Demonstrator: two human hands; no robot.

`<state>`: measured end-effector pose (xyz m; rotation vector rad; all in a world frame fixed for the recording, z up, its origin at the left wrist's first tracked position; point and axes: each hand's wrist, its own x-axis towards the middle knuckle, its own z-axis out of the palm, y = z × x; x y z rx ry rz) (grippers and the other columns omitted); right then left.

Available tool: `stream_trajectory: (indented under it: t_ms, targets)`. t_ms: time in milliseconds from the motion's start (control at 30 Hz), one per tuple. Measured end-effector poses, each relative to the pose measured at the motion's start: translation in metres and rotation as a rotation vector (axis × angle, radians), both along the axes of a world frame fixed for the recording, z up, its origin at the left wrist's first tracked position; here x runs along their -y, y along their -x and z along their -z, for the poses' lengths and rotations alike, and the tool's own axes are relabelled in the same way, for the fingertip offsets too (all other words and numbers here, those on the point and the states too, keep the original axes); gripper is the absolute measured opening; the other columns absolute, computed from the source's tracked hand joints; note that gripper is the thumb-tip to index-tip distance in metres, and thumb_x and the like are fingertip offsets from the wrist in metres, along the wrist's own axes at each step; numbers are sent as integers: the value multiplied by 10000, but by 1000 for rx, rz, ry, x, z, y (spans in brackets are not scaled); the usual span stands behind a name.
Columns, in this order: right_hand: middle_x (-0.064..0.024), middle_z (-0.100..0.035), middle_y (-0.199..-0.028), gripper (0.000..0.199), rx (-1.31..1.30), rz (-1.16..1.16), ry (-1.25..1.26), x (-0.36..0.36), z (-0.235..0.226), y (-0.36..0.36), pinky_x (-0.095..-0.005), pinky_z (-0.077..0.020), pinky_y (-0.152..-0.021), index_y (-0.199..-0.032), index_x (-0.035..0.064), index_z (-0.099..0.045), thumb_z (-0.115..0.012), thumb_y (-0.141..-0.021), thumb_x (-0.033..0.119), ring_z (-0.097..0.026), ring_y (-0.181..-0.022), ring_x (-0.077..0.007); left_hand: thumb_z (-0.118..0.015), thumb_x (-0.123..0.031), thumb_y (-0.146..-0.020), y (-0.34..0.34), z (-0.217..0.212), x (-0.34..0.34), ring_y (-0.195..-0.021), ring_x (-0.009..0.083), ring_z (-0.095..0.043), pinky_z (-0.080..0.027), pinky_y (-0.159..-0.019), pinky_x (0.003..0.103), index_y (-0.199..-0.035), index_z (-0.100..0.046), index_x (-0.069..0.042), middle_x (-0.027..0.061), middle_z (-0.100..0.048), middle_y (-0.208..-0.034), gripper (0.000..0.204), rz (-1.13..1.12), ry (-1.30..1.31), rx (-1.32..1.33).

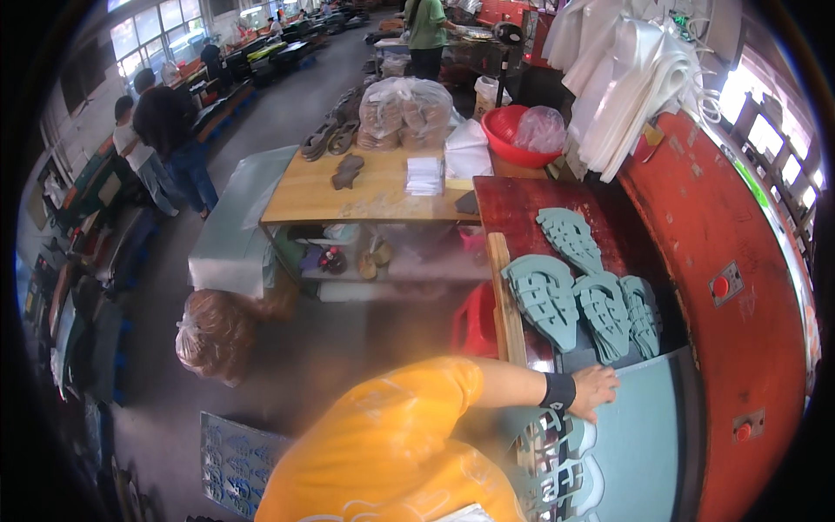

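Note:
My left hand [595, 393], with a black band at the wrist, lies palm down on a grey-green sheet [639, 431] near its far edge. The thumb is apart from the fingers, and some fingertips are hard to make out. Along the sheet's left side, beside my forearm, run strap-shaped cut-outs [587, 483]. Just beyond my hand lie stacks of cut grey-green sandal-upper pieces: one stack [541, 300] at the left, another [603, 315] in the middle, a third [642, 315] at the right. A further stack [570, 237] lies behind them on a dark red board [513, 204]. My right hand is out of view.
A red machine body [696, 226] with red buttons stands at the right. Ahead is a wooden table [374, 198] with a bagged bundle [405, 113] and a red basin [517, 139]. A filled plastic bag [213, 335] sits on the floor. People stand farther back.

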<state>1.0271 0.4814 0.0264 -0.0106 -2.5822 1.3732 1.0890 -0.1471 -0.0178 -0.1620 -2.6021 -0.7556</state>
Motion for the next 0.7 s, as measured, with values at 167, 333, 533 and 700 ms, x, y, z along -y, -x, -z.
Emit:
stream_trajectory:
  t_ms: [167, 333, 533, 700]
  targets:
    - [-191, -572, -1211, 555, 153, -159, 14, 228, -69, -15, -371, -440, -776, -1316, 4, -484, -655, -795, 85, -552, -917, -253, -763, -409, -626, 9, 6, 1, -1076, 285, -440, -367, -890, 411, -991, -609, -43, 127, -527, -1102, 539, 37, 46, 89]
    - [-137, -620, -1029, 646, 163, -356, 23, 354, -32, 9, -272, -372, -444, -1341, 23, -474, -740, -758, 106, -489, -553, -136, -740, -503, -638, 8, 5, 3, -1130, 301, -413, -354, -911, 415, -993, -618, -40, 125, -526, -1097, 595, 54, 50, 55]
    - [-251, -605, -1123, 683, -170, -330, -746, 412, -34, -2, -446, -458, -876, -1260, -1, -539, -777, -702, 314, -585, -994, -372, -689, -484, -707, 4, 10, 3, -1082, 266, -412, -332, -874, 350, -966, -582, -34, 110, -490, -1061, 530, 43, 94, -30]
    - [-267, -508, -1277, 745, -90, -412, -816, 415, -44, 0, -471, -396, -986, -1278, -13, -509, -752, -715, 411, -489, -1176, -407, -698, -457, -717, 6, 16, 5, -1196, 330, -385, -304, -984, 410, -1013, -551, 17, 187, -477, -1147, 578, 100, 11, -94]
